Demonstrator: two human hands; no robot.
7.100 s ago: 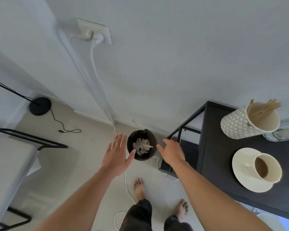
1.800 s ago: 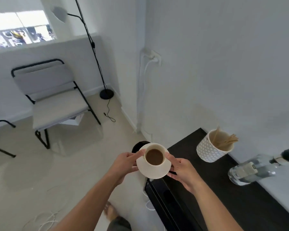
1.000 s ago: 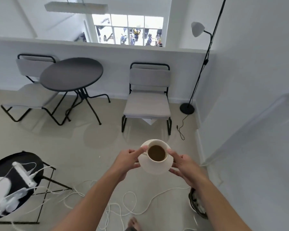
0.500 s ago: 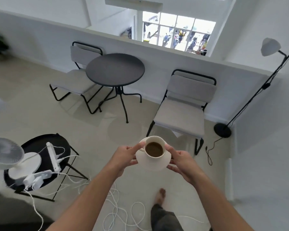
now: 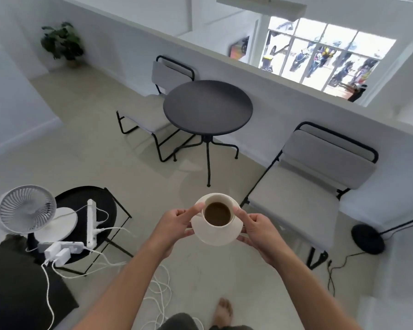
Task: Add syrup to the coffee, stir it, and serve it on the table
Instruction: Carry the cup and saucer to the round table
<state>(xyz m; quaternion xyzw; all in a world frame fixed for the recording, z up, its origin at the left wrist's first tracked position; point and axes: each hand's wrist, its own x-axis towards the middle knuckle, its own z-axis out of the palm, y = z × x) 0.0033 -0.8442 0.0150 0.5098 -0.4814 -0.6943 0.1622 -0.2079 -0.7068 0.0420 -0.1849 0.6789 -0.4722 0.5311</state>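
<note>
no brand, label or writing can be read anywhere. one cream ceramic cup of brown coffee (image 5: 218, 214) sits on one cream round saucer (image 5: 217, 235), carried in the air over the pale floor (image 5: 105, 163). the left hand (image 5: 175, 225) pinches the saucer's left rim, thumb on top and fingers curled beneath; the right hand (image 5: 256, 226) grips the right rim likewise. ahead stands one round dark grey surface (image 5: 208, 107), bare, between two grey padded chairs with black frames (image 5: 315, 177). one white fan (image 5: 28, 208) sits at the left.
</note>
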